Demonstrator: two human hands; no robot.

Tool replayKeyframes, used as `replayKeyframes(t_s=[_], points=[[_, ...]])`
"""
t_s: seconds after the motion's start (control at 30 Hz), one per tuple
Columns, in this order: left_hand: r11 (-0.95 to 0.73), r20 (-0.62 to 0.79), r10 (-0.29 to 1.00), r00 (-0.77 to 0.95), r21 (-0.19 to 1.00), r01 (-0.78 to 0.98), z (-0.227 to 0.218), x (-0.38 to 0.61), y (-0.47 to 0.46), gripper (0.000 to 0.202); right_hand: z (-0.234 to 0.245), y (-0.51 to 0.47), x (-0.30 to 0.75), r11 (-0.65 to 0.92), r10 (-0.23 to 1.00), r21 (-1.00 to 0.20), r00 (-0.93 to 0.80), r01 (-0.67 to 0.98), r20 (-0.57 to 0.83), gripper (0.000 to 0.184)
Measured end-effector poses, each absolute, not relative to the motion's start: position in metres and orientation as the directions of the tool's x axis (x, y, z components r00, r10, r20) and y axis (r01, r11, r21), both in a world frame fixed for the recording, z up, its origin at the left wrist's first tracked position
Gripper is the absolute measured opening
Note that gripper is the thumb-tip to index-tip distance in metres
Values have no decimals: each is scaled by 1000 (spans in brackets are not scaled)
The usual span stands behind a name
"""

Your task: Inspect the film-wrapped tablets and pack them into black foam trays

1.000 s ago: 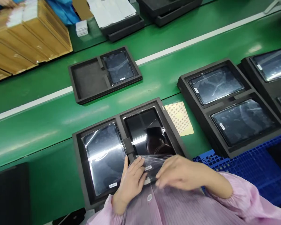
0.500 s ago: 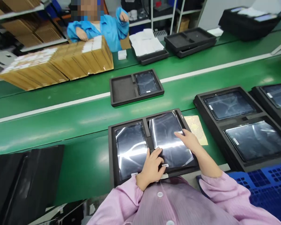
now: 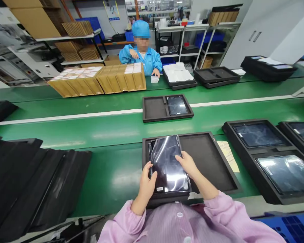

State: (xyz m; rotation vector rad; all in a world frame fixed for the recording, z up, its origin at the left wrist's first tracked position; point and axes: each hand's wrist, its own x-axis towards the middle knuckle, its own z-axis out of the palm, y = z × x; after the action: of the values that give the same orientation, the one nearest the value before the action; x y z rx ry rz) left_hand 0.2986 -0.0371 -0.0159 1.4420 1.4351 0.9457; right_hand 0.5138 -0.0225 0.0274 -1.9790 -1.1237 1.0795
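A film-wrapped tablet, dark and glossy with a small white label near its lower edge, is held slightly tilted above the left half of a black foam tray. My left hand grips its left side, the thumb near the face. On the opposite edge, my right hand has its thumb over the front, the other fingers being largely hidden behind. Beneath it, the left compartment shows a sliver of another tablet, mostly covered. The tray's right compartment is bare.
A yellow dotted sheet lies right of the tray, near trays with tablets. Black foam pieces stack at left. Beyond stand a half-filled tray, brown cartons and a co-worker in blue.
The right-hand tablet has been lifted out of its compartment and moved left over the other one. Both my hands now hold its sides. The view has tilted up, and the co-worker's hand touches white cards.
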Motion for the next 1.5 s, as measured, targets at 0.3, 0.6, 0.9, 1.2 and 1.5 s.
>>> replayKeyframes(t_s=[0.3, 0.6, 0.9, 1.2, 1.5], points=[[20, -136, 976, 171, 834, 551, -30, 298, -55, 51, 7, -2, 499, -586, 808, -658, 396, 472, -436, 44], [106, -114, 993, -12, 881, 461, 29, 280, 1, 76, 20, -35, 492, -288, 952, -958, 110, 2, -286, 55], [-306, 318, 896, 310, 948, -89, 78, 295, -10, 39, 68, -61, 520, 183, 981, -978, 84, -103, 175, 51], [-435, 453, 807, 378, 890, -138, 85, 294, -15, 36, 79, -57, 516, 284, 959, -956, 44, -80, 281, 48], [-292, 307, 928, 210, 951, -101, 64, 298, -25, 58, 58, -51, 529, 258, 963, -965, -63, -43, 260, 48]])
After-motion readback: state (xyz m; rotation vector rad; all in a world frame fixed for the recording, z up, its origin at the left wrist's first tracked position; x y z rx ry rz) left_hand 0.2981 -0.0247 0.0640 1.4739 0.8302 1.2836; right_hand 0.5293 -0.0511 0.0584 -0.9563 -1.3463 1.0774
